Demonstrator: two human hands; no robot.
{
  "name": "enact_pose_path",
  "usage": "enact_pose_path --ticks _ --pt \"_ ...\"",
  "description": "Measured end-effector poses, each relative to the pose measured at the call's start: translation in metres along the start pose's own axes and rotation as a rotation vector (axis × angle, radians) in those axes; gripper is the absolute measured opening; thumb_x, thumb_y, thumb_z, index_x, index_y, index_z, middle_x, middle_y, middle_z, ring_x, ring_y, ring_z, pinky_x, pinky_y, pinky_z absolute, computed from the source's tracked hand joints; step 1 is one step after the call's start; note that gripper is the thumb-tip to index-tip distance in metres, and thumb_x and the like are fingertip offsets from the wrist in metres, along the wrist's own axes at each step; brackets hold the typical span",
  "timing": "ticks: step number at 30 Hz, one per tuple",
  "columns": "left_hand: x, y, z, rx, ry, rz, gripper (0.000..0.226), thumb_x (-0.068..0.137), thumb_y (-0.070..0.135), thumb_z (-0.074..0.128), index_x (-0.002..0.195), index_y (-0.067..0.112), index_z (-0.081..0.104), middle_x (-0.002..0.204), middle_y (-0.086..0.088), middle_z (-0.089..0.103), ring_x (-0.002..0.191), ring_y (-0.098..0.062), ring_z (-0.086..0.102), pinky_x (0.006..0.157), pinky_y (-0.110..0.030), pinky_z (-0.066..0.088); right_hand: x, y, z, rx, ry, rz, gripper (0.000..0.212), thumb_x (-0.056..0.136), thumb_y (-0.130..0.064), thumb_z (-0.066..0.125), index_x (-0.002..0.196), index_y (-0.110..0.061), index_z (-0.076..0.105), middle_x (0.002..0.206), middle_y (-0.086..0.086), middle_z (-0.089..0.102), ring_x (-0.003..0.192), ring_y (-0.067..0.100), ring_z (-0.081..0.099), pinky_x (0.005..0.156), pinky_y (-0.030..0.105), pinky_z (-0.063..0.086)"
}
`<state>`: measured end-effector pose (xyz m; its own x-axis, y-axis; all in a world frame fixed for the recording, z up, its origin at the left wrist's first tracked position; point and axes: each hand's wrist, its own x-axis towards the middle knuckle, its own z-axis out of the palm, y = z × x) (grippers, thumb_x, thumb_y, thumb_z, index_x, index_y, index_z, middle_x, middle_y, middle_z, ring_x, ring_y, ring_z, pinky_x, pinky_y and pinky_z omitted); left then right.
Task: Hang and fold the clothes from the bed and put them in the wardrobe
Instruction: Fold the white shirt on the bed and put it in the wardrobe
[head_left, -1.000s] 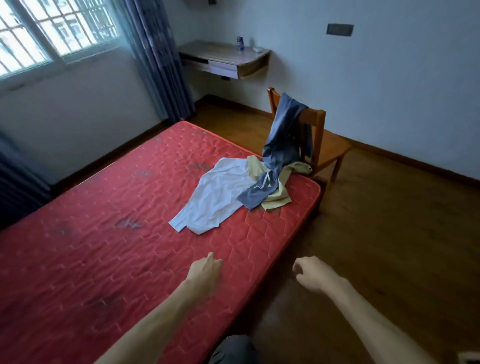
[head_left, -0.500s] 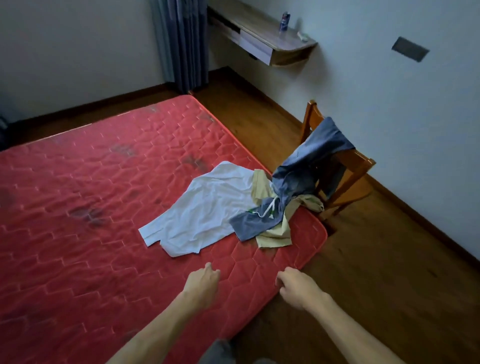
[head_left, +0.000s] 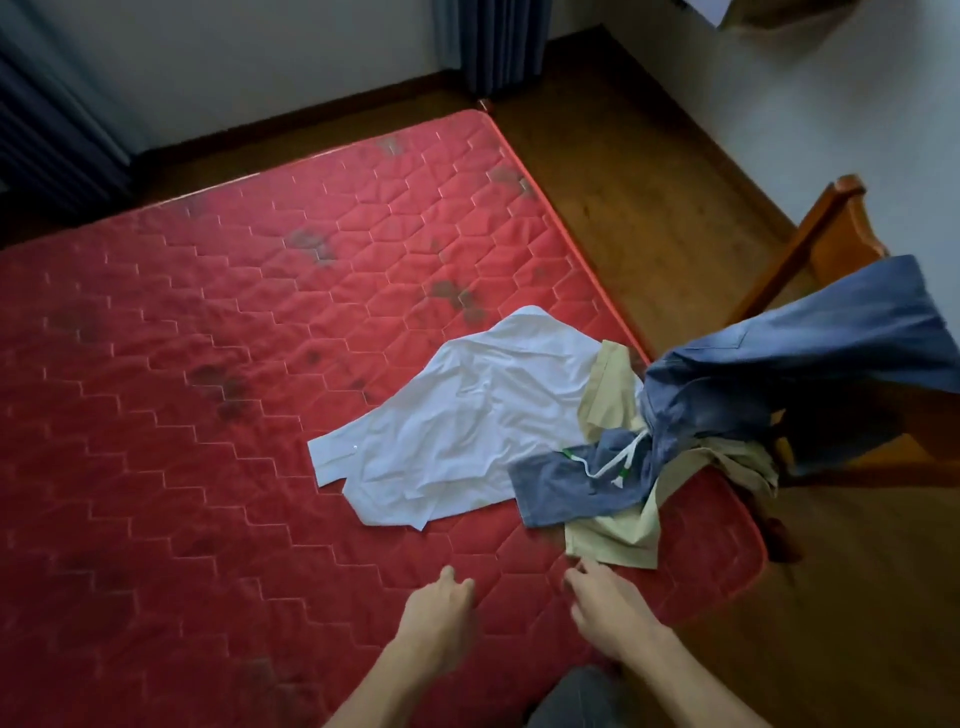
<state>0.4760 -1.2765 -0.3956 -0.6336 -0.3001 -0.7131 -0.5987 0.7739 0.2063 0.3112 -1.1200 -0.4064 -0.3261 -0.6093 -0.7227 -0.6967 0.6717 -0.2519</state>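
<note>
Reach is the change: within the last second both hands have come forward over the red mattress (head_left: 208, 441). The right hand (head_left: 608, 608), which had hung past the bed edge over the floor, now sits above the quilting. Its fingers are loosely apart and empty, the tips just short of the hem of the beige garment (head_left: 618, 540) at its 12 o'clock. The left hand (head_left: 441, 618) is just beside it, fingers loosely curled, holding nothing. No cloth is lifted yet, so the first pick-up looks imminent.

All the clothes lie near the bed's right-hand corner. The white shirt (head_left: 467, 415) is spread flat at 12 o'clock from the left hand. The blue drawstring trousers (head_left: 727, 395) overlie the beige piece at 1 o'clock and bridge off the mattress onto the wooden chair (head_left: 831, 234) at 2 o'clock. Pulling the beige first would probably drag the blue along.

The mattress edge runs close at 3 o'clock, with wooden floor (head_left: 857, 597) beyond. Bare quilting from 9 to 11 o'clock gives room for folding. No wardrobe is in view.
</note>
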Motion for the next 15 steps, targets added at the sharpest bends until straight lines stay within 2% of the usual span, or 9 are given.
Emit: enact_pose_path --ticks 4,10,15 --pt "0.055 0.025 0.017 -0.124 -0.052 -0.096 0.024 0.097 0.029 0.043 0.111 0.014 0.054 0.116 -0.007 0.053 0.103 -0.033 0.062 0.083 -0.041 0.048 0.053 0.044 0.004 0.017 -0.1 -0.007 0.028 0.093 -0.018 0.046 0.119 -0.013 0.056 0.127 0.008 0.051 0.119 0.028 0.052 0.094 0.037 0.044" --pt "0.14 0.057 0.052 -0.288 -0.153 -0.171 0.023 0.095 0.031 0.045 0.106 0.016 0.057 0.108 -0.004 0.056 0.102 -0.028 0.061 0.087 -0.039 0.05 0.135 0.114 0.018 0.119 -0.166 0.046 0.033 0.091 -0.019 0.048 0.122 -0.018 0.06 0.124 0.004 0.056 0.115 0.026 0.057 0.093 0.035 0.046" --pt "0.214 0.076 0.072 -0.405 -0.142 -0.22 0.021 0.094 0.031 0.048 0.104 0.018 0.059 0.104 -0.003 0.057 0.1 -0.027 0.061 0.084 -0.037 0.048 0.191 0.153 0.026 0.151 -0.141 0.07 0.038 0.093 -0.018 0.048 0.131 -0.018 0.05 0.127 0.005 0.049 0.115 0.029 0.057 0.092 0.038 0.048"
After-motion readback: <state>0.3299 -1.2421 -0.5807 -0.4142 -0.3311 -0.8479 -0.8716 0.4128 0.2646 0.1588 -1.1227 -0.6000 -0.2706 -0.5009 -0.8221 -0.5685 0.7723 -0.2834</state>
